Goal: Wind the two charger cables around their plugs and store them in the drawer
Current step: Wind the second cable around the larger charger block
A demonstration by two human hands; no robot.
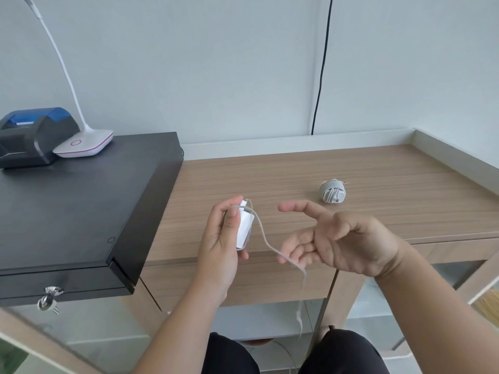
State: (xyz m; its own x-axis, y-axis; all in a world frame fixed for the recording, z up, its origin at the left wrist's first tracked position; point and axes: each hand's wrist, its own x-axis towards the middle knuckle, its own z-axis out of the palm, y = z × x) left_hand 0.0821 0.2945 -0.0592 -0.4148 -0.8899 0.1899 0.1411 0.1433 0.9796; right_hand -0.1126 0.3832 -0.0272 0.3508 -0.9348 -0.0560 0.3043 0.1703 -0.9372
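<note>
My left hand [221, 238] grips a white charger plug [244, 228] above the wooden desk's front edge. Its grey cable [266, 242] loops over the plug's top, runs right and down to my right hand [334, 241], and hangs on below the desk. The lower curled fingers of my right hand hold the cable while the index finger points left. A second charger [332, 191], with its cable wound round the plug, lies on the desk to the right. The desk drawer [259, 282] under the front edge is closed.
A black cash drawer [81, 211] with keys [48, 299] in its lock sits on the left, carrying a receipt printer [35, 136] and a white desk lamp [83, 143]. A black wire [322, 66] runs down the wall. The desk [378, 163] has a raised rim at the back and right.
</note>
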